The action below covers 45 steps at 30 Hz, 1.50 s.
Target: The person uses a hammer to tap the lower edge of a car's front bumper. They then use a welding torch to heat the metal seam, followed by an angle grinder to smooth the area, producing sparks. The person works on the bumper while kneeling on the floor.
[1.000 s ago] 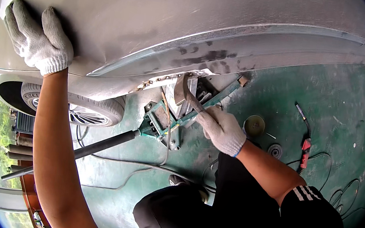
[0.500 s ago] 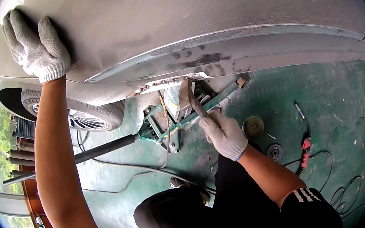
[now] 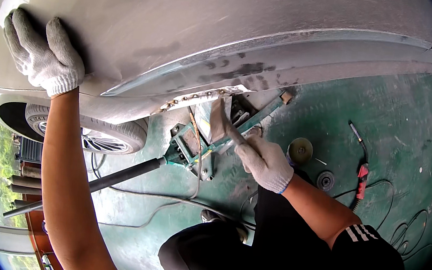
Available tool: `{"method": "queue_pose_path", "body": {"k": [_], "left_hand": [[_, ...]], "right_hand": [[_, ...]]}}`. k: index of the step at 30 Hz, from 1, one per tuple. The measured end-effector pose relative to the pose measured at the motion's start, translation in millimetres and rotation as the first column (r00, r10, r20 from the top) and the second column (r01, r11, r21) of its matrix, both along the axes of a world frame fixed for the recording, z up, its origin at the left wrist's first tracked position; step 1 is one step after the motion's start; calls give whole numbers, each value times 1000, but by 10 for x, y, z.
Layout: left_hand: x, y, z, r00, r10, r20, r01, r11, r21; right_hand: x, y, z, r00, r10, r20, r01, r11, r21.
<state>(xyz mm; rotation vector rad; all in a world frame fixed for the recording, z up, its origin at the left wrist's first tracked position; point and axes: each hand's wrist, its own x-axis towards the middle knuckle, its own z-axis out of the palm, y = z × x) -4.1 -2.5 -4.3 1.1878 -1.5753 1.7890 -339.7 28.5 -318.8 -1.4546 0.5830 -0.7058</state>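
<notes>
My left hand (image 3: 46,55), in a white knitted glove, lies with fingers spread against the beige car body panel (image 3: 149,22). My right hand (image 3: 267,163), gloved the same way, is wrapped round the handle of a hammer (image 3: 219,122). Its broad head stands near the lower edge of the car's side, just below a row of round rusty spots along the bare metal strip (image 3: 199,99). Dark smudges mark the sill above that strip. Behind the hammer head, a pale box-shaped block (image 3: 204,122) is partly hidden.
Under the car sits a green floor jack (image 3: 187,145) with a long dark handle (image 3: 129,175) reaching left. A car wheel (image 3: 112,137) is beside it. On the green floor are a round tin (image 3: 299,151), a dark disc (image 3: 325,180), a red-handled tool (image 3: 361,181) and trailing cables (image 3: 158,197).
The hammer head has drawn slightly away from the sill edge, toward me, and my right hand has shifted a little with it. My left hand stays on the panel.
</notes>
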Motion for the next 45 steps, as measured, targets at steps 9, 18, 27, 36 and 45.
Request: {"method": "queue_pose_path", "body": {"k": [9,18,27,36,45], "left_hand": [[48,-14,-14,1000,-21,12,21,1000,-16],[59,-36,-26,999,-49,8,49,998,-26],[139,-55,14,997,-70,41,71,997,-36],[144,-61,-2,997,-70,44,71,997,-41],[191,-60,2,995,-89,53,91,995,-38]], "right_hand": [[157,-49,67,1000,-28,1,28,996,-89],[155,-53,82,999,-29,-28,28,998,-58],[407,-52,57,999,15,-36,-16,999,-37],[466,15,88,999,36,-20,-37,997,-71],[413,96,132,1000,19,-6,-20,991,-129]]}}
